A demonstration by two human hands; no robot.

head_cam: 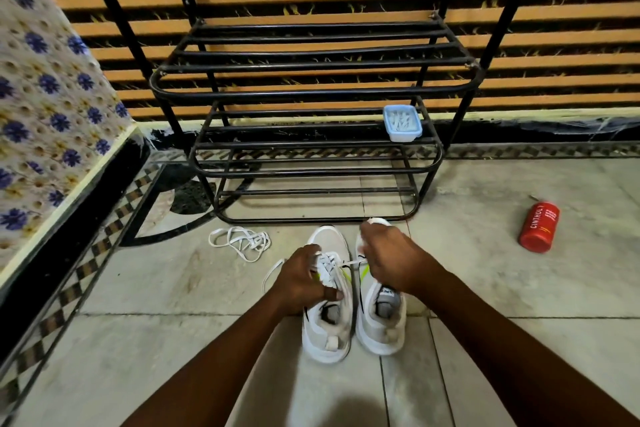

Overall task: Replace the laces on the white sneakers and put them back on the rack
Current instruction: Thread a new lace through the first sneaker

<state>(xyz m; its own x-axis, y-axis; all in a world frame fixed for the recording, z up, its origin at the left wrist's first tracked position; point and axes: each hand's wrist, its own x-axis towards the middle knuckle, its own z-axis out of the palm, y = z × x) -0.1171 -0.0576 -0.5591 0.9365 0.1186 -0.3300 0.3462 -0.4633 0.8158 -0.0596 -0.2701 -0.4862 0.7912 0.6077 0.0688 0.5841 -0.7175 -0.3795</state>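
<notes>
Two white sneakers stand side by side on the floor tiles, toes toward the black metal shoe rack (311, 94). My left hand (299, 279) grips the left sneaker (327, 329) at its laced tongue, thumb across the lacing. My right hand (389, 255) hovers over the right sneaker (381, 322) and pinches a white lace (349, 264) stretched taut from the left shoe's eyelets. Another end of that lace loops out to the left of my left hand. A loose white lace (242, 242) lies tangled on the floor to the left of the shoes.
A small blue-lidded plastic box (401, 123) sits on the rack's middle shelf at the right. A red can (538, 227) lies on the floor to the right. A flower-patterned cloth edge (52, 107) runs along the left. Striped wall stands behind the rack.
</notes>
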